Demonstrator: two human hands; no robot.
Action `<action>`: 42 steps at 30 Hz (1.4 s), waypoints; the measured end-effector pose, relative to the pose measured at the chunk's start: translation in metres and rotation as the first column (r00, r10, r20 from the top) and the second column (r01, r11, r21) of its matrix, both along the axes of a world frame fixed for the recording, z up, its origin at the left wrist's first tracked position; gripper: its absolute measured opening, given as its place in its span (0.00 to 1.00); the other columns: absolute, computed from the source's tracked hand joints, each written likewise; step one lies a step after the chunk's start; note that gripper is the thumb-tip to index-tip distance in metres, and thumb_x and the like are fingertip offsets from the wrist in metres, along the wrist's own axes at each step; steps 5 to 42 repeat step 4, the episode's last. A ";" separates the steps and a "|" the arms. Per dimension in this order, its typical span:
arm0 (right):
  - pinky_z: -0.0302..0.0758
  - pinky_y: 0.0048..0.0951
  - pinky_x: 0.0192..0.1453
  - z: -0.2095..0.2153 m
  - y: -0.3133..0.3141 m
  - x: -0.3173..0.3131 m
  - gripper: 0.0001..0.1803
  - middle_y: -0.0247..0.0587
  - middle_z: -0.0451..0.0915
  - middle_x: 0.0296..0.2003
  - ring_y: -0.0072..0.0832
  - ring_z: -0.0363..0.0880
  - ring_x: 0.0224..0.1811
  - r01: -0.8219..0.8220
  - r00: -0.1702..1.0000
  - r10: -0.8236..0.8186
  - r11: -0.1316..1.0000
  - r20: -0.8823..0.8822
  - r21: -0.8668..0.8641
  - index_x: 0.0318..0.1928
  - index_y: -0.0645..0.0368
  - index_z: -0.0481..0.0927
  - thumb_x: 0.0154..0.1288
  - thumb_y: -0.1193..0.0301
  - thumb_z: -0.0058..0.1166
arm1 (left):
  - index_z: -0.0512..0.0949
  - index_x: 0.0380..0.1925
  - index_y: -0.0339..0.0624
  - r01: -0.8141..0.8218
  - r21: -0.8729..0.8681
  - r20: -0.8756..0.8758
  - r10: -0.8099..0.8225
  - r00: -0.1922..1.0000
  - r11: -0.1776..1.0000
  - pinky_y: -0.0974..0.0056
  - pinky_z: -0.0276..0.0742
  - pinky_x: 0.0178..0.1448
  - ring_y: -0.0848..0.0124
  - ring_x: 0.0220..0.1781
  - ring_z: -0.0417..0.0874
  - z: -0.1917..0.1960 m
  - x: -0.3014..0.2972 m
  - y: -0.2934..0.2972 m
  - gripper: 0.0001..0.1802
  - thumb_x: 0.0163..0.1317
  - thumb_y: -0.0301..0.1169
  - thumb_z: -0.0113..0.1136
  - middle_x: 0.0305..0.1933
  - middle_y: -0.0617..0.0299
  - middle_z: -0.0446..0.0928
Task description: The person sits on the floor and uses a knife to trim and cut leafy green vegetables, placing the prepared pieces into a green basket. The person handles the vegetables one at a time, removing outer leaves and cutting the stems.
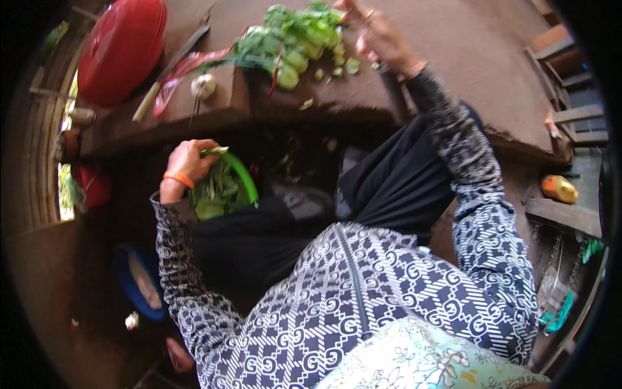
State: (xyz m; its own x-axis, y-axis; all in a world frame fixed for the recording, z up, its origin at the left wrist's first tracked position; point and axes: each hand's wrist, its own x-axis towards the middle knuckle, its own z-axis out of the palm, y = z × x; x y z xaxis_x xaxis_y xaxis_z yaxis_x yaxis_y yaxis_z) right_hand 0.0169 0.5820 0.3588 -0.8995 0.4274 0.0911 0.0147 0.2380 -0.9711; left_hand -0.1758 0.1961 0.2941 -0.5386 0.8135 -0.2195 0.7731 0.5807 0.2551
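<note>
My left hand [186,163], with an orange band at the wrist, is closed around a pale green stalk piece [214,151] and sits over a green bowl [245,176] filled with cut leafy greens [217,193], low beside my lap. My right hand [379,35] reaches up onto the brown wooden table [453,58], fingers curled at the edge of a pile of leafy green stalks [291,35]. Whether it grips a stalk is unclear. Small cut pieces [352,65] lie scattered near it.
A red lidded basin [120,48] stands at the table's far left, with a knife [172,71], a garlic bulb [203,85] and a red plastic wrapper [184,71] beside it. A blue bowl [139,282] lies on the floor at left. An orange bottle [558,188] rests on a plank at right.
</note>
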 end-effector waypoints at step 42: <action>0.78 0.19 0.31 0.005 0.003 -0.006 0.32 0.27 0.73 0.26 0.17 0.76 0.26 -0.028 0.996 0.039 0.990 -0.076 0.141 0.59 0.57 0.73 0.75 0.41 0.44 | 0.89 0.43 0.54 -0.109 -0.550 -0.251 -0.039 0.967 0.828 0.57 0.82 0.55 0.56 0.49 0.86 0.005 -0.010 -0.029 0.19 0.49 0.42 0.75 0.43 0.54 0.87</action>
